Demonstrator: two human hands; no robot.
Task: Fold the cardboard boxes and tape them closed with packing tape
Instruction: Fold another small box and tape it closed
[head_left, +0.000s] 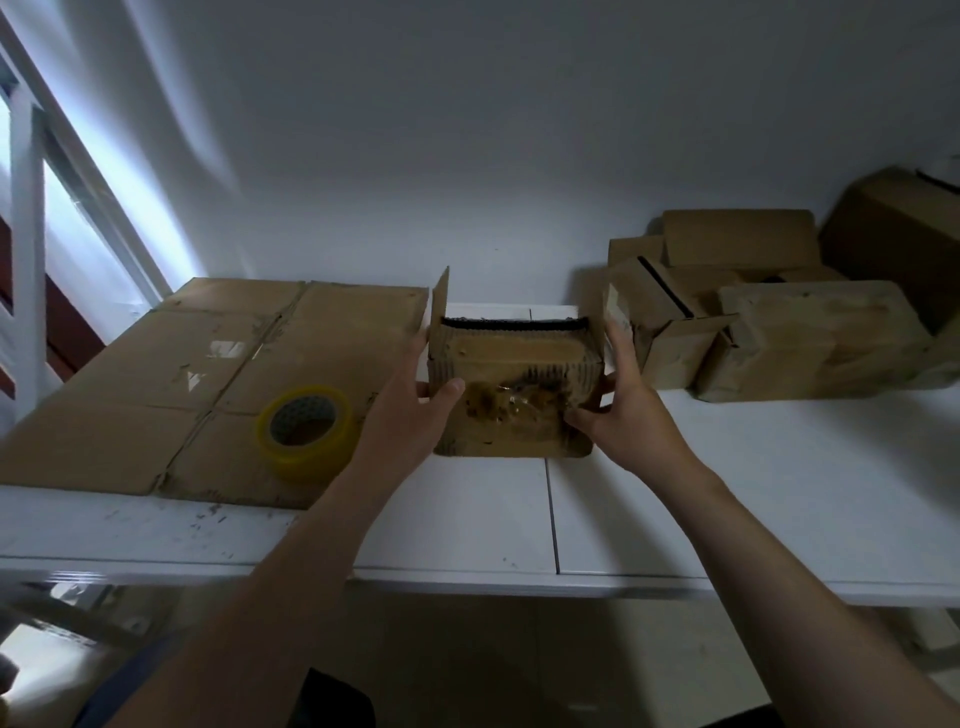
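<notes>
The small brown cardboard box (511, 395) looks to rest on the white table (675, 493), right between the two hands. The left hand (410, 400) grips the left side with its thumb flat on the front. The right hand (618, 400) does the same on the right side. I think they squeeze like this to hold the box square and steady.

The left flap (440, 299) and the right flap (615, 312) stand up, so the top looks open (old sticky tape marks show on the front).

Left of the box, close by, a yellow roll of packing tape (306, 431) lies on a big flat sheet of brown cardboard (156, 374), likely there to be easy to grab. Right of the box sits a pile of other brown boxes (810, 332), out of the way.
</notes>
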